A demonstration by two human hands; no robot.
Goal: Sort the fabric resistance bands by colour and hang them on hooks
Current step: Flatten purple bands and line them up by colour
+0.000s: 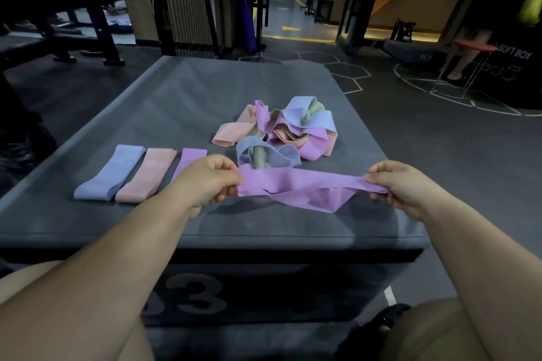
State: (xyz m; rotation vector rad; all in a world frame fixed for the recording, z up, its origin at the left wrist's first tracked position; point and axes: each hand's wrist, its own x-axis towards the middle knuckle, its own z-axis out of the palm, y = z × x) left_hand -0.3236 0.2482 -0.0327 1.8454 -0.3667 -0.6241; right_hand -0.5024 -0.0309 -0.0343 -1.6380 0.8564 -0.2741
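Note:
A purple fabric band (302, 186) is stretched level between my hands just above the grey soft box (181, 102). My left hand (205, 182) pinches its left end and my right hand (399, 184) pinches its right end; a loose fold sags below. Three flattened bands lie side by side at the left: a blue band (110, 174), a pink band (146, 176) and a purple band (190, 160), partly hidden by my left hand. A tangled pile of bands (284, 132) in blue, pink, purple and green sits behind the stretched band.
The box's front face shows large numerals (187, 296). A dark metal rack (73, 6) stands at the back left, a wire grid panel (184, 0) behind the box. A black soft box (510, 67) and a person's legs are at the far right. No hooks are visible.

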